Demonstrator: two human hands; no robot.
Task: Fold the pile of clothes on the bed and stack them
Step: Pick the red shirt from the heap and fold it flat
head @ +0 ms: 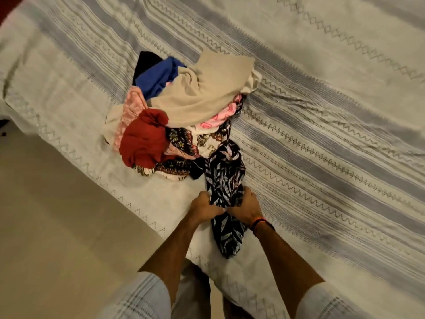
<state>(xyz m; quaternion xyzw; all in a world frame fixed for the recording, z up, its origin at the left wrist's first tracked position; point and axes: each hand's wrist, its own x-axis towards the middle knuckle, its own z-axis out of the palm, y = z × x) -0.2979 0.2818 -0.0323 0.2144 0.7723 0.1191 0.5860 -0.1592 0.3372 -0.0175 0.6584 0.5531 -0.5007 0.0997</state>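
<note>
A pile of clothes (pixel 184 107) lies in the middle of the bed: a beige garment (pixel 207 88) on top, a blue one (pixel 158 77), a red one (pixel 142 141), pink pieces and a batik print. A dark leaf-print garment (pixel 226 178) stretches from the pile toward the bed's near edge. My left hand (pixel 203 204) and my right hand (pixel 245 207) both grip this leaf-print garment side by side, bunching its cloth. Its lower end hangs below my hands.
The bed (pixel 322 111) has a pale cover with grey-blue stripes and zigzag patterns. Its near edge runs diagonally from upper left to lower middle. A beige floor (pixel 57 215) lies at the lower left. Bare cover spreads to the right of the pile.
</note>
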